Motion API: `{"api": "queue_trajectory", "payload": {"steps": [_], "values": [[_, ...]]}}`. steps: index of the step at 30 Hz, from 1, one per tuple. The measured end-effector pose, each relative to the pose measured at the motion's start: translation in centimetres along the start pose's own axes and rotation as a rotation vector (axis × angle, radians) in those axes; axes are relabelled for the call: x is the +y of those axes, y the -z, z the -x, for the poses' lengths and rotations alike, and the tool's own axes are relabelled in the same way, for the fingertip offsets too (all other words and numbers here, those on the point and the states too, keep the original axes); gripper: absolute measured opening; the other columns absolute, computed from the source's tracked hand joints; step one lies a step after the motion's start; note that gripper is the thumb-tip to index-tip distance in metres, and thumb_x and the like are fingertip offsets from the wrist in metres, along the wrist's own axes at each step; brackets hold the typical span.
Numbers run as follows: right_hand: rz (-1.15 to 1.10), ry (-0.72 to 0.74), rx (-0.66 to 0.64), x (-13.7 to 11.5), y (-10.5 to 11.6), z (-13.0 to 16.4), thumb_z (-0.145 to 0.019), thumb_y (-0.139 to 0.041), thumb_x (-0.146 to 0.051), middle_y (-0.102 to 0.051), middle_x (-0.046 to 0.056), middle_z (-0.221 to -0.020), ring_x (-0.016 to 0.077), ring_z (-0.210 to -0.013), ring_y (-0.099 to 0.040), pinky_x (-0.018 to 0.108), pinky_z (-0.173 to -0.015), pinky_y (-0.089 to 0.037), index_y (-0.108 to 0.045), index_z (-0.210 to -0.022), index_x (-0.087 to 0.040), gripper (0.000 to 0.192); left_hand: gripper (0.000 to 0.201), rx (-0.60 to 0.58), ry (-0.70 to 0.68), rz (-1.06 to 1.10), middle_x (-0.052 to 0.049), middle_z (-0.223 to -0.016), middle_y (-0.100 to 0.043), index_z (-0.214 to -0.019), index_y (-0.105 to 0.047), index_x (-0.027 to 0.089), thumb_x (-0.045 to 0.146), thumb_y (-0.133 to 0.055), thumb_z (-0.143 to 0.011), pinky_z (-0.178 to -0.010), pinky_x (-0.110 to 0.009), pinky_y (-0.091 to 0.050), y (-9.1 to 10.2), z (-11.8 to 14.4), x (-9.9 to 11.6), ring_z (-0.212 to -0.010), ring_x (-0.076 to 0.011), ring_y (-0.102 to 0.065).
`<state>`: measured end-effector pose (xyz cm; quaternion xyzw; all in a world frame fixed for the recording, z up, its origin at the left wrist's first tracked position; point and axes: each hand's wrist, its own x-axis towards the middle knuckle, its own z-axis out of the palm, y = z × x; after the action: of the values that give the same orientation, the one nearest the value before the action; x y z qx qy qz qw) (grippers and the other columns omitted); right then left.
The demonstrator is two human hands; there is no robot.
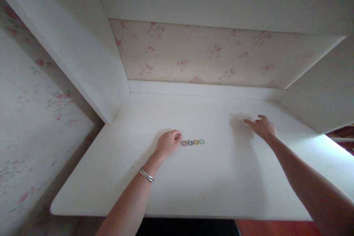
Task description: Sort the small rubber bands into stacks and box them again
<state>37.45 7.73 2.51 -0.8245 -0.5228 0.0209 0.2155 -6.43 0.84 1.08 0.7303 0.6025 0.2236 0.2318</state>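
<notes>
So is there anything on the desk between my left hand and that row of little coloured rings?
Nothing visible. The left hand rests on the white desk, its fingertips right beside the pink ring at the left end of the row of rings. The right hand is far to the right.

Left hand (167, 143) curled beside four small rings (193, 142) on white desk (199, 184), right hand (262, 127) touching clear bag (240, 117)
</notes>
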Motion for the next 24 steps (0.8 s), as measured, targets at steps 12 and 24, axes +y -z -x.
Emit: {"api": "queue_trajectory", "payload": {"steps": [12, 24], "values": [[-0.375, 0.388, -0.217, -17.6, -3.9, 10.5, -0.070, -0.059, -0.057, -0.062, 0.011, -0.108, 0.0230, -0.092, -0.061, 0.037, -0.081, -0.047, -0.041, -0.128, -0.018, 0.072, 0.054, 0.197, 0.011, 0.181, -0.006, -0.117, -0.049, -0.124, -0.045, 0.022, 0.041, -0.061, -0.076, -0.077, -0.028, -0.048, -0.6, -0.1, -0.2, -0.074, -0.0109, -0.058], [-0.182, 0.444, -0.234, -21.4, -5.5, 15.3, -0.076, -0.053, -0.057, -0.060, 0.012, -0.111, 0.0249, -0.095, -0.060, 0.036, -0.079, -0.045, -0.047, -0.120, -0.019, 0.058, 0.074, 0.162, 0.018, 0.151, -0.010, -0.133, -0.047, -0.132, -0.038, 0.020, 0.044, -0.068, -0.069, -0.089, -0.034, -0.047, -1.0, -1.3, -0.9, -0.095, -0.0203, -0.061]]}}
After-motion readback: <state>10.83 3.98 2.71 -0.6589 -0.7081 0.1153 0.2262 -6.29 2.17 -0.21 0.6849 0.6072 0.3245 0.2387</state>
